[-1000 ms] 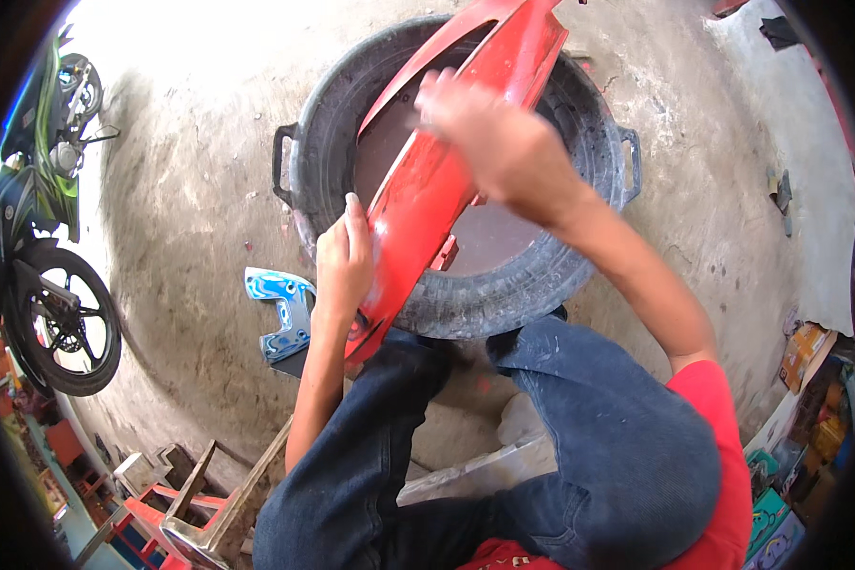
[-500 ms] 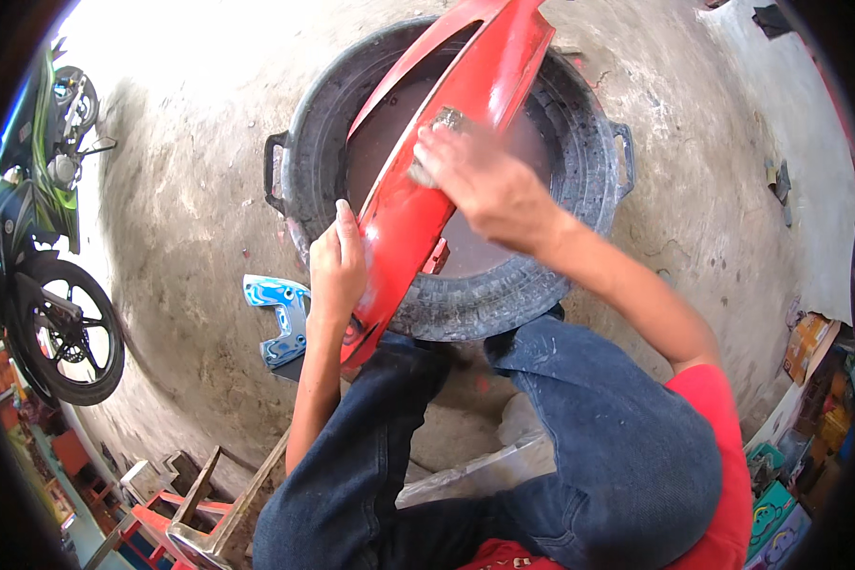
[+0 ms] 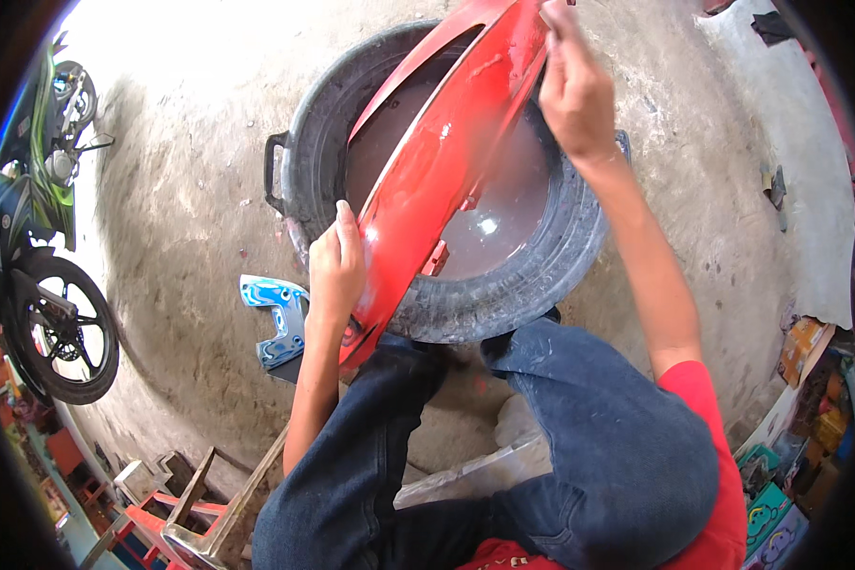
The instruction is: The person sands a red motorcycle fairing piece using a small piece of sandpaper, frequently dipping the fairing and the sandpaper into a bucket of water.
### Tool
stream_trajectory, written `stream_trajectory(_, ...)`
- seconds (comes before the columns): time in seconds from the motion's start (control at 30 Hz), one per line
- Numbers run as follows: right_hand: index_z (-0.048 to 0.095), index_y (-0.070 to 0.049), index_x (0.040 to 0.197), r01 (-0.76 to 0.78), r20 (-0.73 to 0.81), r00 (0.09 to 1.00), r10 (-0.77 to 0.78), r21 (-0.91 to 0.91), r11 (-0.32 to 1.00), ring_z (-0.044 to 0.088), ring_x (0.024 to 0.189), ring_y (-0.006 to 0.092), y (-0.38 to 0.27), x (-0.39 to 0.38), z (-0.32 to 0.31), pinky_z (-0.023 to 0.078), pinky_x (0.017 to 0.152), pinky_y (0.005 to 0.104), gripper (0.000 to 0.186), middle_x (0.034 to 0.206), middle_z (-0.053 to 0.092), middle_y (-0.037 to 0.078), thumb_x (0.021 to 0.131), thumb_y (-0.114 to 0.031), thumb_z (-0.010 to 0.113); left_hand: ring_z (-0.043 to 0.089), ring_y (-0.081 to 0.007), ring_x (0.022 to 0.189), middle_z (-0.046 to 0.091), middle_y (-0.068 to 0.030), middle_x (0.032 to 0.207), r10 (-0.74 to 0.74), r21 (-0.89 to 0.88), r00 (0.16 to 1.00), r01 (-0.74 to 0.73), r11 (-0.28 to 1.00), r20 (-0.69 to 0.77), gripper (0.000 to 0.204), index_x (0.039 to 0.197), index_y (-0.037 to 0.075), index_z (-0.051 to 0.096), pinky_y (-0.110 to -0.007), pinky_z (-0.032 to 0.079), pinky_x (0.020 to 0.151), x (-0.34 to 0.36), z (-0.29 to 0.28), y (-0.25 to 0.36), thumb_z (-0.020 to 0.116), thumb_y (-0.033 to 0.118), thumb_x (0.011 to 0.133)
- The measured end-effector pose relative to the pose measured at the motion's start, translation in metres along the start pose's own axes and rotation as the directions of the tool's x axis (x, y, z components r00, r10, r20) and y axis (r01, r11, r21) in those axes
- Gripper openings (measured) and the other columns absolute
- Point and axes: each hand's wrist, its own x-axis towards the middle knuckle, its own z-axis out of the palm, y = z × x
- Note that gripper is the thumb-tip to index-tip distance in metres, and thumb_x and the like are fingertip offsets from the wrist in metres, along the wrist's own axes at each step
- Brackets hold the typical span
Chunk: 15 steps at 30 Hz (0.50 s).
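Observation:
A long, glossy red motorcycle body panel (image 3: 446,152) lies slanted over a round black tub (image 3: 503,309) of murky grey water (image 3: 499,223). Its near end rests by my left knee. My left hand (image 3: 337,261) grips the panel's lower left edge, thumb on top. At the panel's upper right edge is my right hand (image 3: 579,104), its fingers bent and partly blurred. What lies under those fingers, if anything, is hidden. The panel's surface looks wet.
A blue-and-white patterned part (image 3: 280,318) lies on the concrete floor left of the tub. A motorcycle (image 3: 62,328) stands at the far left. Lower left is a red-and-wood frame (image 3: 195,522). Boxes and clutter (image 3: 807,351) line the right side.
My right hand has moved from the panel's middle, where it pressed a greyish pad, up and right to the far edge. My left hand and the panel have stayed in place.

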Motion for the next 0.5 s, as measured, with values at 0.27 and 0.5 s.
stream_trajectory(0.27, 0.070, -0.002, 0.129, -0.056, 0.195, 0.980, 0.045, 0.052, 0.997, 0.063, 0.131, 0.0323, -0.028, -0.018, 0.023, 0.052, 0.111, 0.0411, 0.032, 0.138, 0.067, 0.019, 0.099, -0.011, 0.063, 0.055, -0.0447, 0.060, 0.056, -0.0258, 0.067, 0.071, 0.001, 0.996, -0.071, 0.997, -0.054, 0.051, 0.083, -0.006, 0.059, -0.052, 0.038, 0.058, 0.000, 0.000, 0.006, 0.040, 0.029, 0.115)
stream_trajectory(0.5, 0.066, -0.005, 0.136, 0.358, 0.474, 0.762, -0.441, 0.260, 0.897, 0.059, 0.136, 0.0326, -0.073, -0.036, 0.008, 0.046, 0.118, 0.0419, 0.042, 0.140, 0.066, 0.017, 0.095, -0.006, 0.058, 0.043, -0.0263, 0.058, 0.047, -0.0157, 0.062, 0.022, -0.058, 1.000, -0.022, 0.998, -0.005, 0.055, 0.080, -0.007, 0.054, -0.046, 0.034, 0.058, 0.000, 0.000, 0.006, 0.040, 0.032, 0.115)
